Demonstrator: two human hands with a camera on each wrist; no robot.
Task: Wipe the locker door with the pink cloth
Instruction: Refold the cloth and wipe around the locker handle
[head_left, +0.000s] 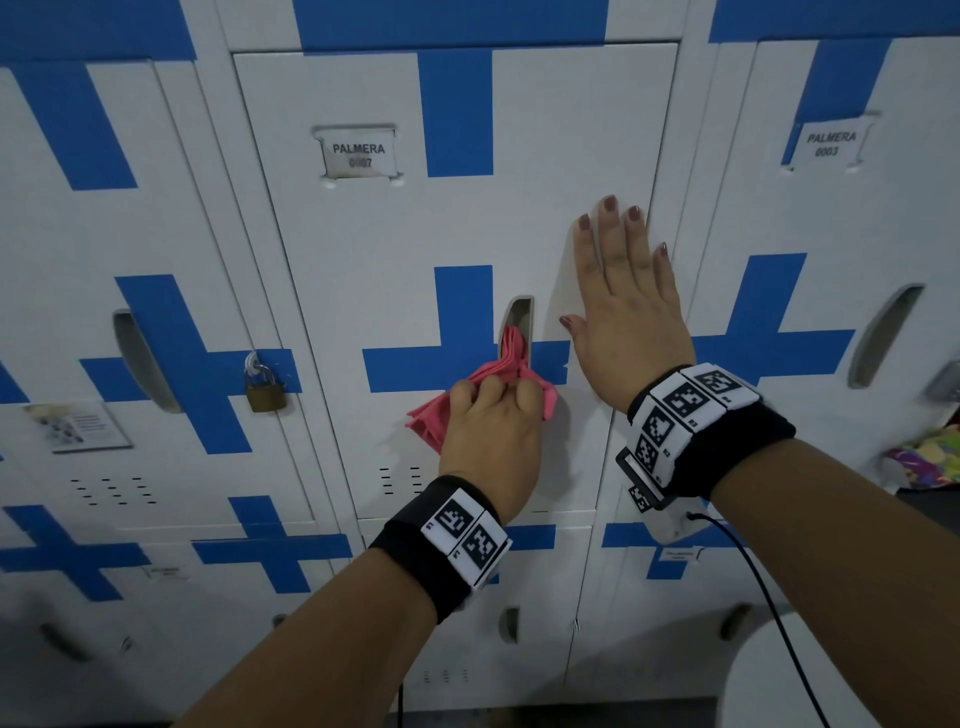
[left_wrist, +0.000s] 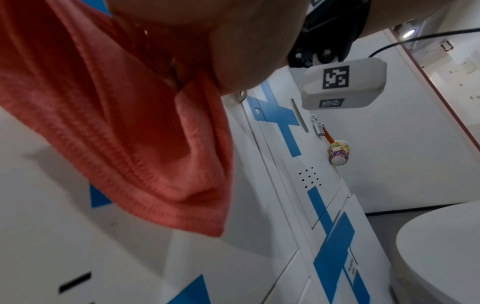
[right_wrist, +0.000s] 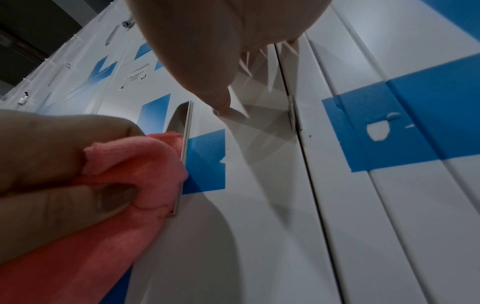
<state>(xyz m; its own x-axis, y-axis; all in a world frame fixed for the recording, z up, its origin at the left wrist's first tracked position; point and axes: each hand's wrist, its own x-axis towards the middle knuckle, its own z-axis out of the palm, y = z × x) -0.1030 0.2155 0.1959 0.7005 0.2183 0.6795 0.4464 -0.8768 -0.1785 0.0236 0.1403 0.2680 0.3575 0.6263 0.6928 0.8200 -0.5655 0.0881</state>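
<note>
The white locker door (head_left: 374, 249) with blue cross stripes and a "PALMERA" label fills the middle of the head view. My left hand (head_left: 493, 415) grips the bunched pink cloth (head_left: 511, 358) and holds it against the door's recessed handle slot (head_left: 519, 317); the cloth's tip sits in the slot. In the right wrist view the pink cloth (right_wrist: 145, 164) presses at the slot's metal edge (right_wrist: 185, 156). In the left wrist view the cloth (left_wrist: 135, 131) hangs below my palm. My right hand (head_left: 623, 291) lies flat, fingers straight, on the door's right side beside the hinge edge.
A brass padlock (head_left: 265, 389) hangs on the locker to the left. Neighbouring locker doors (head_left: 831, 218) stand on both sides and below. A colourful item (head_left: 930, 457) shows at the right edge, and a white rounded surface (head_left: 810, 680) at lower right. A black cable (head_left: 769, 597) trails from my right wrist.
</note>
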